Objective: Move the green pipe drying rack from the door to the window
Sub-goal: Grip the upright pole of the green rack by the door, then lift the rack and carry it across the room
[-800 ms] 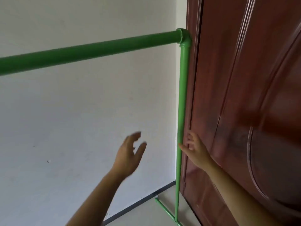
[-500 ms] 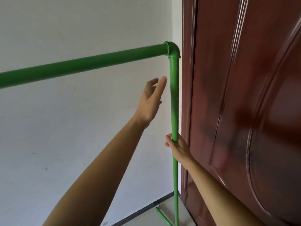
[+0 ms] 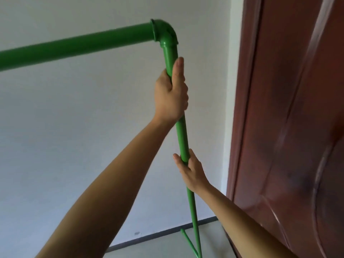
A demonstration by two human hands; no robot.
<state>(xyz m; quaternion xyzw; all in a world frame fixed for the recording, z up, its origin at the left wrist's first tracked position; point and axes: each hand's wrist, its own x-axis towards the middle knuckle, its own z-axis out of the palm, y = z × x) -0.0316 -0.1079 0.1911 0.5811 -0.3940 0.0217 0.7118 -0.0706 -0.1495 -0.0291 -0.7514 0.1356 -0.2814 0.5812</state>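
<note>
I'm wrapping my left hand (image 3: pixel 172 94) and right hand (image 3: pixel 191 169) around the green plastic-pipe drying rack (image 3: pixel 181 138); swinging carelessly risks striking the reddish-brown wooden door (image 3: pixel 290 127).

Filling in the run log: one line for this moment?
left hand: gripping rack upright high | right hand: gripping it lower | door: close on right | window: not visible

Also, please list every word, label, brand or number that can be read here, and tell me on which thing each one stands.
None: no readable text shows in this view.
Green pipe drying rack: plain green, no print or label seen.
Brown door: plain panels, no sign.
White wall: bare, only a small dark mark low down, not text.
Left hand and right hand cover parts of the upright pipe.
</note>
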